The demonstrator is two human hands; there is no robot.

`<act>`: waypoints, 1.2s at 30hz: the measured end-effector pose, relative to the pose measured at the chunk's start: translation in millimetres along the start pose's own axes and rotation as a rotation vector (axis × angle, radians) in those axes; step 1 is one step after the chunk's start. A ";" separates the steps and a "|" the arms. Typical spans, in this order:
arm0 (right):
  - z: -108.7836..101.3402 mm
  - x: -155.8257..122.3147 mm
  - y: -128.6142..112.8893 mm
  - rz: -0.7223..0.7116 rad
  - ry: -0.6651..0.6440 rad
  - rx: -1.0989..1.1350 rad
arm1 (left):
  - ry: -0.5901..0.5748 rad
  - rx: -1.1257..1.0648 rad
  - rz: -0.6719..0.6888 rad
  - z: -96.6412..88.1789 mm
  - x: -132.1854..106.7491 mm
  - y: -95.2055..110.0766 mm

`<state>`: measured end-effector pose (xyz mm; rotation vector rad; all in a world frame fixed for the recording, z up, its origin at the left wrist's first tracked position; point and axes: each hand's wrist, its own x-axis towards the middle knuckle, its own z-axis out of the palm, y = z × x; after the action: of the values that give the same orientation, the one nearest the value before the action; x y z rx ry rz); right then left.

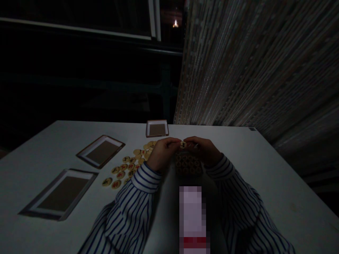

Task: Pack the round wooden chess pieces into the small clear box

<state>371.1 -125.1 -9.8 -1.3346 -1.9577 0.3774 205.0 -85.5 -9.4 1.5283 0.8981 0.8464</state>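
Between the fingertips of my left hand [162,153] and my right hand [206,150] is a round Chinese chess piece [183,144] with a black character facing me. Both hands pinch it, one from each side. Just below it, several more pieces [188,164] lie in neat rows in shadow; whether a box holds them is too dark to tell. To the left of my left hand, loose wooden chess pieces [123,167] are spread on the table, some with red characters and some with black. My left hand and sleeve hide part of that spread.
Two shallow rectangular boxes, a nearer one [90,175] and a farther one [89,164], lie on the left of the white table [267,197]. A smaller box [146,131] sits at the back edge. A strand curtain [233,63] hangs behind the table on the right.
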 end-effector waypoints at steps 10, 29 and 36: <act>6.8 0.7 6.2 -0.121 0.021 -0.262 | 0.034 0.023 -0.007 -0.7 0.5 0.0; 12.8 2.4 24.7 0.026 -0.207 -0.498 | 0.077 0.665 0.129 -8.2 5.9 -18.5; 14.5 4.2 25.4 0.109 -0.313 -0.564 | 0.004 0.793 0.085 -5.1 7.0 -25.1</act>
<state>377.4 -108.4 -33.4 -1.8287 -2.3655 0.0824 201.3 -74.6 -33.3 2.2521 1.2636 0.5662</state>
